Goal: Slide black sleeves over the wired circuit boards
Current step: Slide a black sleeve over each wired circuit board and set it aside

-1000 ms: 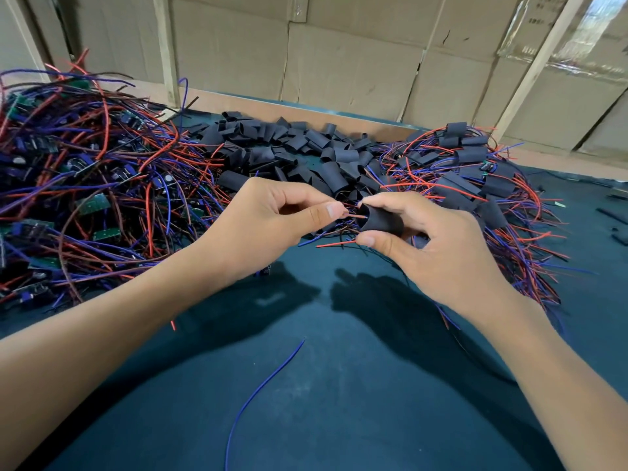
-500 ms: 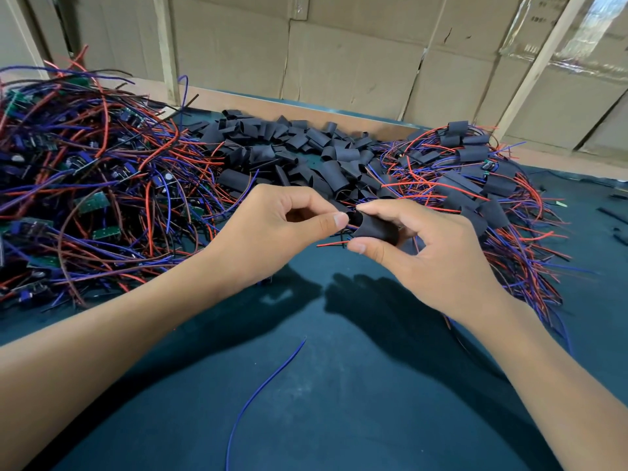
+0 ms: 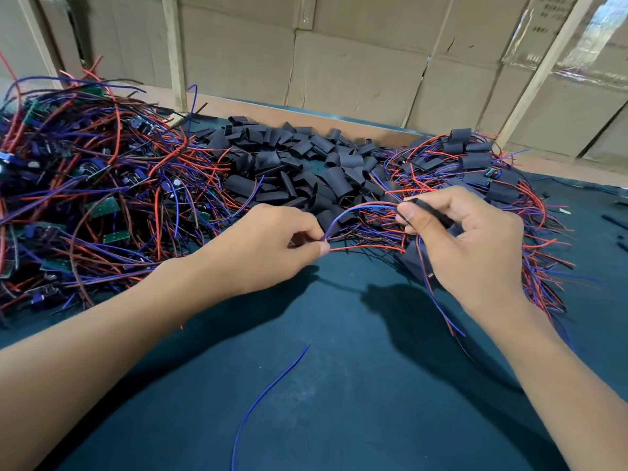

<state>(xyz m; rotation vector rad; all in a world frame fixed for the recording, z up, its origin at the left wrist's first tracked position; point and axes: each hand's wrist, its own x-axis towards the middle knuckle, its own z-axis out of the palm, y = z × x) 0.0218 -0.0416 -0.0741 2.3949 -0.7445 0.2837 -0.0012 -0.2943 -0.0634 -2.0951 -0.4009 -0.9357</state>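
Now, the hands: half a second ago they were almost touching at the mouth of one black sleeve; they have since drawn apart, with wires strung between them.
Left hand [image 3: 272, 246]: thumb and forefinger pinch the ends of a blue and a red wire [image 3: 367, 208], which arch across to the other hand.
Right hand [image 3: 469, 239]: fingers curled round a black sleeve [image 3: 431, 212], thumb pressed on its near end; only a dark strip of it shows between the fingers.
Board: I cannot see it; it may be inside the sleeve, under the fingers, but the view does not settle that.
What changed: the wire ends, earlier hidden at the join of the hands, are now out on the left side, so I judge they have been threaded through and pulled clear.
Meaning for the task: this piece looks close to done; the sleeve probably needs only seating over the board.
Loose sleeves [image 3: 306, 164]: a heap at the back middle of the dark green mat [image 3: 339, 402], well beyond the hands.
Bare boards [image 3: 85, 181]: a big tangle of red and blue leads with green boards on the left, plenty still to do.
Finished pile [image 3: 475, 158]: sleeved pieces with trailing wires on the right, just behind the right hand.
Stray wire [image 3: 268, 389]: one blue strand lies alone on the mat, nearer to me.
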